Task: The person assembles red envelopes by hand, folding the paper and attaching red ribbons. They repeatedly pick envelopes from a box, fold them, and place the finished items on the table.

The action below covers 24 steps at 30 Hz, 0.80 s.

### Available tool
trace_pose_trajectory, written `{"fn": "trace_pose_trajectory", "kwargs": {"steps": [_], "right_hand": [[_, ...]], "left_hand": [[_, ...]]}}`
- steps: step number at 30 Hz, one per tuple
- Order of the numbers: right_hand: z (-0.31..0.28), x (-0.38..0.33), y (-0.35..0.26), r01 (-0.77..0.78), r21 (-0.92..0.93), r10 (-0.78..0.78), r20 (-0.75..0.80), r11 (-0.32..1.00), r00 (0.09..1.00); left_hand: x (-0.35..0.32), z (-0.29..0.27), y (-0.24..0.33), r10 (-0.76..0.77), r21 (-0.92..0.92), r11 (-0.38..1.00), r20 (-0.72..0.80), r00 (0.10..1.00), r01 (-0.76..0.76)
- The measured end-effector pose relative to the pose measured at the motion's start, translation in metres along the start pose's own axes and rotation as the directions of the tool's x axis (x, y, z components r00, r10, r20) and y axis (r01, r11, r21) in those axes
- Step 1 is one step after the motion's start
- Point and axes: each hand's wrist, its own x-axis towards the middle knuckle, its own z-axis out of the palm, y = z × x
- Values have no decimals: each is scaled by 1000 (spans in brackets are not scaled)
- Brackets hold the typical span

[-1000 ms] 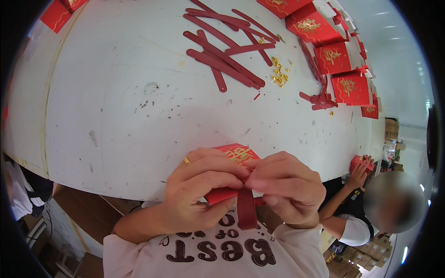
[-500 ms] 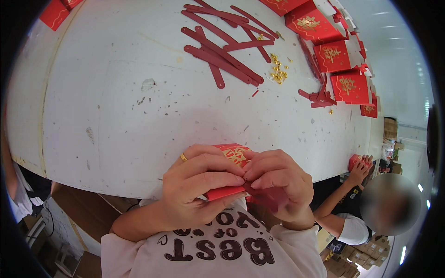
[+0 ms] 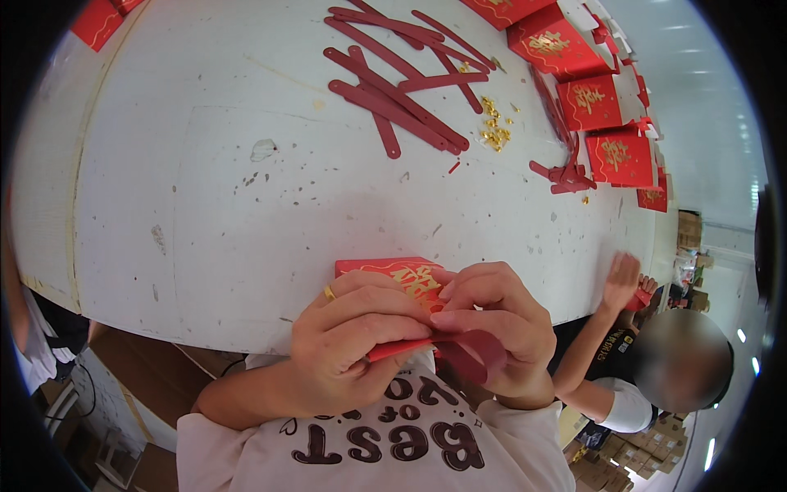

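My left hand [image 3: 348,344] and my right hand [image 3: 496,324] grip a small red box with gold print [image 3: 393,275] close to my chest, at the near edge of the white table [image 3: 205,205]. A dark red ribbon strip [image 3: 471,353] is pinched under my right fingers against the box's lower edge. A gold ring sits on my left hand. Much of the box is hidden by my fingers.
Several dark red strips [image 3: 393,90] lie at the far middle of the table beside a small heap of gold bits [image 3: 492,131]. Finished red boxes [image 3: 586,102] line the right edge. Another person [image 3: 648,369] sits at the lower right with a raised hand [image 3: 621,279]. A red box [image 3: 98,20] lies top left.
The hanging end of the red strip has been drawn up and folded under my right hand. The other person's hand has lifted from the table edge.
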Motion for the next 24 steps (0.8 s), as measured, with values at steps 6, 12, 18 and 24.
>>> {"fn": "trace_pose_trajectory", "kwargs": {"steps": [6,12,18,24], "right_hand": [[5,2,-8,-57,10,58,-65,998,996],[1,0,-10,-10,-59,10,-8,998,1000],[2,3,-22,-99,-142,103,19,985,995],[-2,10,-25,-198,-111,211,119,974,970]], "left_hand": [[-1,-1,-1,20,6,1000,16,1000,-20],[-5,0,-1,25,0,1000,-1,1000,-25],[-6,0,-2,46,-10,999,-12,999,-47],[-5,0,5,26,73,997,-115,993,-17]]}}
